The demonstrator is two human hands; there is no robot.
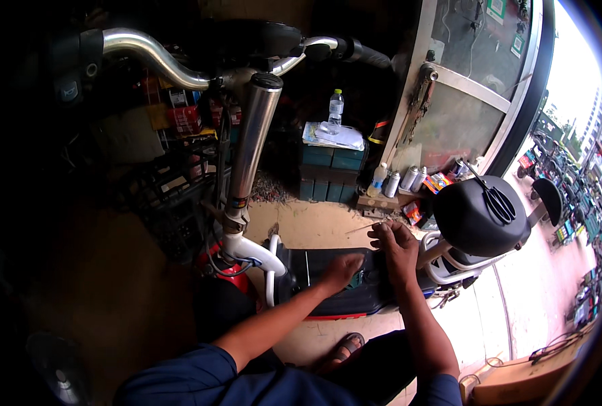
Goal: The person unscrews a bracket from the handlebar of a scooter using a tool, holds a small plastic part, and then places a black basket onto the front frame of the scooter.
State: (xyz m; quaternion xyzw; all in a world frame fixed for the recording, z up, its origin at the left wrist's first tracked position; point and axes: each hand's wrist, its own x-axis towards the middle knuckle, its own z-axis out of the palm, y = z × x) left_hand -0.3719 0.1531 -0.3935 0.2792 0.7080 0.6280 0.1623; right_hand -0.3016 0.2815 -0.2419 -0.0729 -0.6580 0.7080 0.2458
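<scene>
A folding electric scooter or bike with a silver stem (254,139) and a black footboard (294,264) stands in front of me. My left hand (343,272) is closed just above the footboard; what its fingers hold, if anything, is hidden. Beside that hand lies a dark green thing (357,279), too small to name. To its left a thin white strip (307,268) shows against the footboard. My right hand (395,241) is raised near the saddle (473,227), fingers pinching a thin, pale stick-like piece (362,229) that points left.
Black scissor-like handles (499,205) rest on the saddle. Behind are a water bottle (336,108) and papers on teal boxes (332,158), plus spray cans (408,180) by the glass door (443,122). Curved handlebars (159,62) cross the upper left. A wooden piece (531,379) sits lower right.
</scene>
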